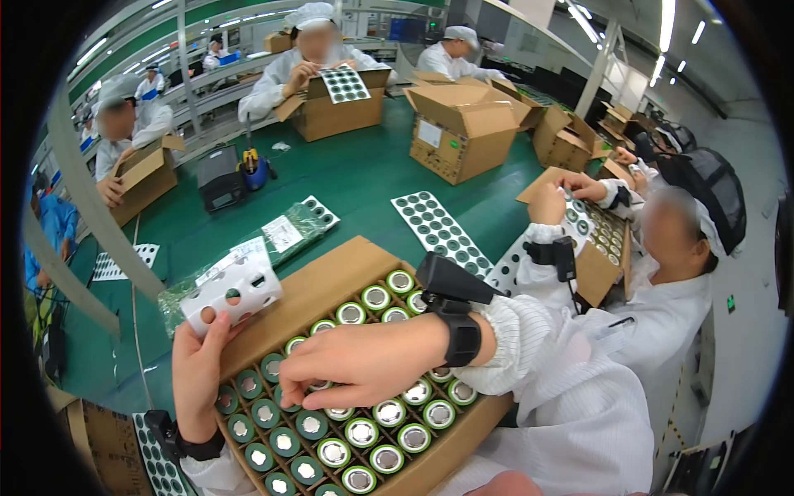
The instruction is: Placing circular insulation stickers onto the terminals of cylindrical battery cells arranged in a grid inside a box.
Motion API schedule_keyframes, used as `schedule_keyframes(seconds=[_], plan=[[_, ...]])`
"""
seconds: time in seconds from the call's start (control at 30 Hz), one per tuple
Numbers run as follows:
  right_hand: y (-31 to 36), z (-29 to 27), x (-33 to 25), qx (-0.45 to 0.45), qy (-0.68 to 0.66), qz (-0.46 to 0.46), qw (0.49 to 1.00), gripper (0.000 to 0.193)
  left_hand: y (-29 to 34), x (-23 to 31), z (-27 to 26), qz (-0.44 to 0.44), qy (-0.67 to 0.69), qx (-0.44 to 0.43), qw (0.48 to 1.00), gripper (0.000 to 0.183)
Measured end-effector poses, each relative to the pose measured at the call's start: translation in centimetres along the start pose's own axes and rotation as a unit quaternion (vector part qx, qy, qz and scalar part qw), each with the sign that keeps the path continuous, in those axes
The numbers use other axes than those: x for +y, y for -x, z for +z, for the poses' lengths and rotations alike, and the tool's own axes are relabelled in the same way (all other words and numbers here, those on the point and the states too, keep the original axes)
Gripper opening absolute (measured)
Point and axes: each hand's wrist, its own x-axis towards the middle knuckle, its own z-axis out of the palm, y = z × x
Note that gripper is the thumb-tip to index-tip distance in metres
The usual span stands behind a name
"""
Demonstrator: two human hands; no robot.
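Note:
My left hand pinches a curled white sticker sheet with round holes, above the left rim of a cardboard box. Inside the box, upright cylindrical battery cells stand in a cardboard divider grid. Cells toward the left have dark green rings around their metal tops; those farther right show light green and white rims. My right hand reaches across the box with its fingers bent down and drawn together over cells near the left side. Whatever lies between those fingertips is hidden.
Beyond the box, a sheet of green ring stickers and a plastic-wrapped pack lie on the green table. A black device stands farther back. Co-workers handle boxes across the table and at right; a metal post rises at left.

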Motion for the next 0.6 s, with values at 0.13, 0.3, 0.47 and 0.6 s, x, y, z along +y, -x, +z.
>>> schedule_keyframes(seconds=[0.13,0.3,0.47,0.6], plan=[[-0.1,-0.1,0.2,-0.008,0.003,0.002,1.0,0.015,-0.1,0.5,0.4,0.006,0.002,0.003,1.0,0.023],[-0.3,-0.3,-0.3,-0.013,0.006,0.022,1.0,0.016,0.0,-0.3,-0.3,0.001,-0.029,0.008,1.0,0.025],[-0.1,0.0,0.1,0.026,0.017,-0.02,0.999,0.016,-0.1,0.6,0.7,-0.013,-0.042,0.0,0.999,0.025],[0.0,-0.3,-0.6,0.009,0.048,-0.011,0.999,0.016,0.3,1.6,1.2,-0.016,-0.073,-0.009,0.997,0.026]])
